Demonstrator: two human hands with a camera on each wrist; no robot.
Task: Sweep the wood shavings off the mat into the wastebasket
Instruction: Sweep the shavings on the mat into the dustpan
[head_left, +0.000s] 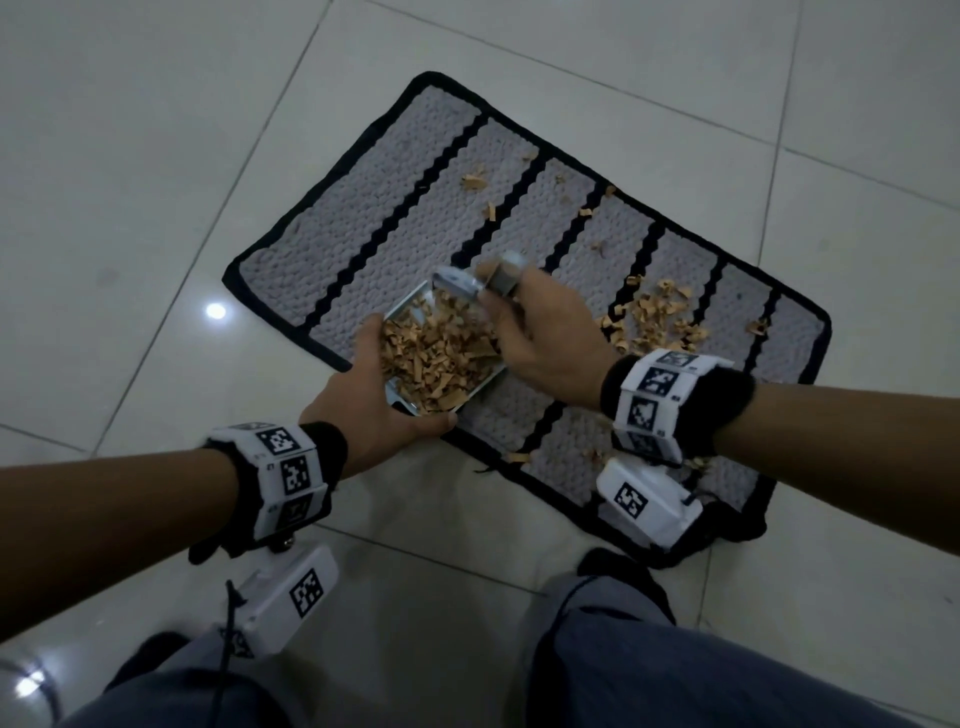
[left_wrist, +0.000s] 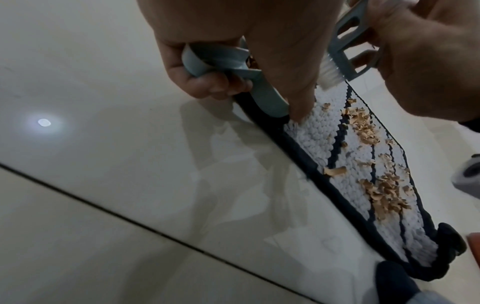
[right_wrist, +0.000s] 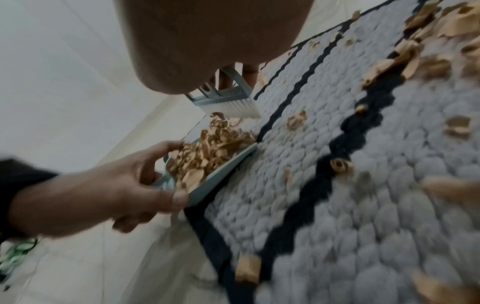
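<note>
While the left hand (head_left: 371, 405) grips the dustpan (head_left: 410, 312) by its rear edge, fingers curled around it, the pan's open lip faces right, resting on the mat (head_left: 395, 208). Wood shavings (head_left: 436, 358) fill the pan; more lie scattered on the mat's right half. The right hand (head_left: 545, 338) clamps the brush (head_left: 470, 280), bristles at the pan's far end. The mat's long axis runs diagonally across the tiled floor (head_left: 130, 156).
</note>
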